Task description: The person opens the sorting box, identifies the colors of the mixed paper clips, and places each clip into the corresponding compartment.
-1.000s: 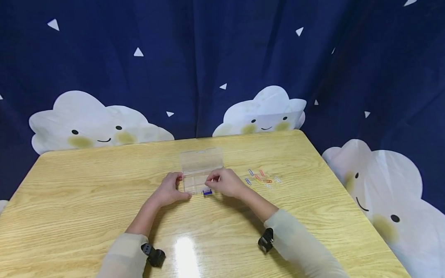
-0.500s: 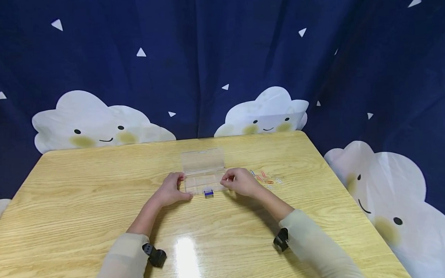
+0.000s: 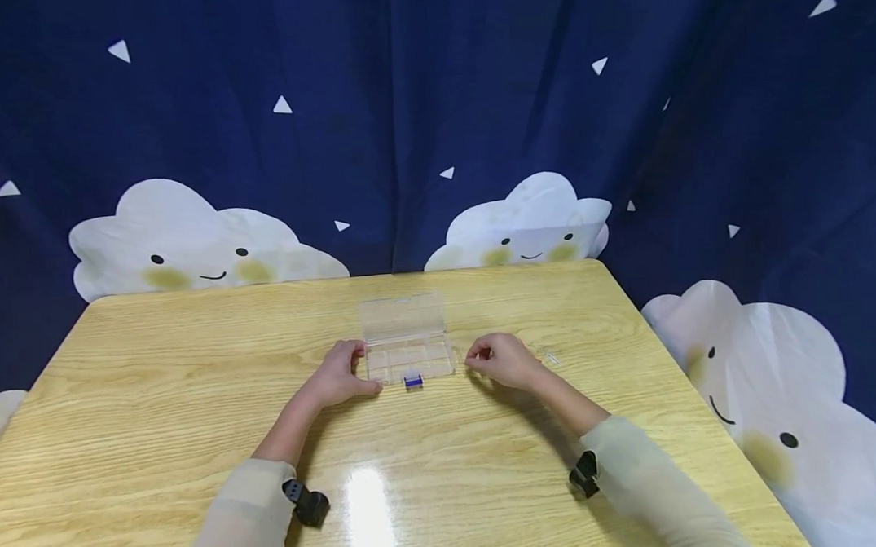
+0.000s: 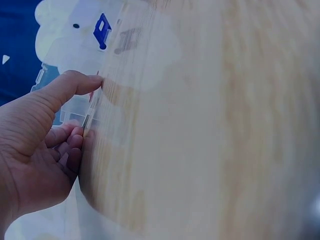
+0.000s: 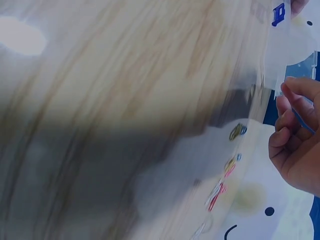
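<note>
A clear plastic compartment box (image 3: 430, 357) lies on the table, its transparent lid (image 3: 402, 317) tipped back. A blue latch (image 3: 413, 382) shows at its front edge, also in the left wrist view as a blue clasp (image 4: 102, 32). My left hand (image 3: 340, 373) holds the box's left end, thumb at the near corner and fingers at the far one. Just right of the box is my right hand (image 3: 504, 360), fingers loosely curled, with nothing visible between them. Several coloured paper clips (image 5: 216, 196) lie beyond it; in the head view the hand hides most of them.
The wooden table (image 3: 192, 366) carries a bright glare patch near its front. Behind it hangs a dark blue curtain (image 3: 314, 132) with cloud prints. Black wrist cameras sit on both sleeves.
My right hand has moved right, from over the box's compartments past its right end toward the paper clips. My left hand keeps its hold on the box.
</note>
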{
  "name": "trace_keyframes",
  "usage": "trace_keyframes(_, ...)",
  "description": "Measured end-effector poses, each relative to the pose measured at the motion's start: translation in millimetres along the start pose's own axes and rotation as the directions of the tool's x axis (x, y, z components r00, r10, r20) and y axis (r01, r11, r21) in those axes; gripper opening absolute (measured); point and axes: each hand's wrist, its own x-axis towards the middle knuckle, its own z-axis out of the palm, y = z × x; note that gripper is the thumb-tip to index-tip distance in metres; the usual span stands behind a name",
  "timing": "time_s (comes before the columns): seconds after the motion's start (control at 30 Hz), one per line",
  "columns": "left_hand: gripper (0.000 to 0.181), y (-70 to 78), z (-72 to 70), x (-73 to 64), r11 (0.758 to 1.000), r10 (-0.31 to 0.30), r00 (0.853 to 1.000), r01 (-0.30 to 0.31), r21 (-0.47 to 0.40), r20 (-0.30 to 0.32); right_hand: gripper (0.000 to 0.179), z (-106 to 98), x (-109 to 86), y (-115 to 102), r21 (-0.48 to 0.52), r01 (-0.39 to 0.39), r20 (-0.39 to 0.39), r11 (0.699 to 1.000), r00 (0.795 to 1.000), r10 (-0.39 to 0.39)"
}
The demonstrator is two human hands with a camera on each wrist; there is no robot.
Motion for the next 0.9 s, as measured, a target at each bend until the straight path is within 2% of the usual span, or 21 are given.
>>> trace_keyframes(0.17, 0.077, -1.0, 1.2, 0.4, 1.0, 0.0, 1.0, 0.0, -0.001, 0.0, 0.014, -6.9, -5.7, 7.6, -0.02, 0.009, 0.018, 1.0, 1.0, -0.009)
trace_keyframes(0.4, 0.074, -1.8, 2.3, 1.0, 1.0, 0.006, 1.0, -0.006, -0.006, -0.009, 0.013, -18.6, -15.8, 20.7, -0.095, -0.012, 0.06, 0.995, 0.998, 0.018)
trace_keyframes(0.7, 0.071, -1.5, 2.1, 1.4, 1.0, 0.023, 0.999, -0.023, 0.01, -0.024, 0.01, -31.8, -26.0, 41.5, -0.101, -0.001, 0.026, 0.995, 1.0, 0.004)
trace_keyframes(0.9, 0.07, -0.4, 1.4, 0.5, 1.0, 0.027, 0.999, -0.027, 0.008, -0.027, 0.011, -39.3, -33.9, 53.4, -0.108, -0.052, 0.007, 0.993, 0.999, 0.053)
